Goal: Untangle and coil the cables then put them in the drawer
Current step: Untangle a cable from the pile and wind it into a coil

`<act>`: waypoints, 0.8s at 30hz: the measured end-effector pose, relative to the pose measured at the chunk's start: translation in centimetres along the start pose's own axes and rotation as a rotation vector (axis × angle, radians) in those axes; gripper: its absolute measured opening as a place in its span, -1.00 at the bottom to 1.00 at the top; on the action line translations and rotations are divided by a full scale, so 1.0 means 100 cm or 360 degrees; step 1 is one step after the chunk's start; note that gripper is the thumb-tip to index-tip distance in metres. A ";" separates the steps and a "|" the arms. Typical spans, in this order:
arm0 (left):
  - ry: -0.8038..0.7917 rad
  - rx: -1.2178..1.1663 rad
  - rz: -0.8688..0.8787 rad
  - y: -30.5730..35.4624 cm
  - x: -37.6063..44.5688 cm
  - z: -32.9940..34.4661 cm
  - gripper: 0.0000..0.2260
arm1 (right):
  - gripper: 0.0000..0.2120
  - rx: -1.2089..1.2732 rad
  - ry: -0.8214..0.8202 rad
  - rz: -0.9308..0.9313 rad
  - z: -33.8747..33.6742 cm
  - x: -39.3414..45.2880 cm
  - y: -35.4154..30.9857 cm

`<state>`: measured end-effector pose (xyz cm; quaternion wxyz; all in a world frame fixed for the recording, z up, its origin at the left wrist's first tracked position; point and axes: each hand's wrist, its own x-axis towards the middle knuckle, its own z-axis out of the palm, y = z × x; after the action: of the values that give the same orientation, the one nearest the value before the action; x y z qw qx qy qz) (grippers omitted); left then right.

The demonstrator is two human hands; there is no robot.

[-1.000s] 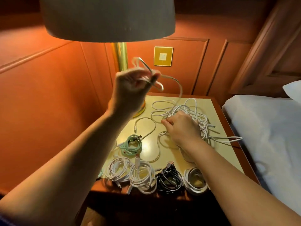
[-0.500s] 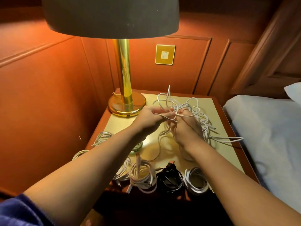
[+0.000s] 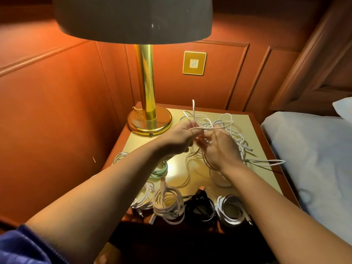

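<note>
Both hands, left (image 3: 180, 139) and right (image 3: 222, 149), are pinching strands of the white tangle (image 3: 226, 126) with curled fingers. The cable is looking light, limp and snag-prone, so gripping near a free end is probably best.

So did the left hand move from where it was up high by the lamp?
Yes. The left hand came down from beside the lamp pole to just above the tabletop, right of the lamp base, pinching the white cable.
</note>
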<state>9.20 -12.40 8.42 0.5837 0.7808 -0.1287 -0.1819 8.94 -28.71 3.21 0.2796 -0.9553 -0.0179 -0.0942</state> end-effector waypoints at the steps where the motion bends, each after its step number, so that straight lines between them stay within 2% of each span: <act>1: 0.0001 -0.0046 0.0011 0.002 -0.001 -0.002 -0.88 | -0.60 -0.0006 -0.0008 -0.0040 -0.003 0.001 -0.001; 3: 0.0027 -0.0127 0.0073 0.008 -0.001 -0.007 -0.86 | -0.51 -0.0049 0.0007 -0.0074 -0.006 0.000 -0.003; 6: 0.0069 -0.0335 0.0190 0.020 -0.003 -0.018 -0.84 | -0.68 -0.0097 0.0001 -0.0024 -0.003 -0.002 -0.003; 9: 0.0080 -0.0383 0.0347 0.036 -0.007 -0.026 -0.83 | -0.70 -0.0172 0.0008 0.0016 -0.005 -0.001 -0.003; 13: 0.0346 -0.0796 0.0707 0.074 -0.016 -0.059 -0.87 | -0.72 -0.0357 -0.0085 0.0077 -0.007 -0.006 0.000; 14: 0.0402 -0.0713 0.0752 0.079 -0.018 -0.067 -0.86 | -0.71 -0.0350 -0.0068 0.0062 -0.006 -0.007 0.000; 16: 0.0440 -0.0320 0.0649 0.076 -0.022 -0.069 -0.83 | -0.68 -0.0294 -0.0011 0.0000 -0.004 -0.007 0.000; 18: 0.0259 -0.0006 0.0480 0.064 -0.026 -0.051 -0.81 | -0.68 -0.0157 0.0023 -0.0042 -0.007 -0.006 -0.001; 20: 0.0137 0.0071 0.0382 0.056 -0.028 -0.032 -0.82 | -0.69 -0.0026 0.0028 -0.0073 -0.010 -0.006 -0.003; 24: 0.0081 0.0015 0.0331 0.049 -0.027 -0.026 -0.84 | -0.76 0.0224 0.0121 -0.0074 -0.020 -0.008 -0.004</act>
<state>7.93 -10.41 14.13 0.5988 0.7704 -0.1949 -0.0998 7.78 -29.44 4.93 0.3442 -0.9284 -0.0361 -0.1354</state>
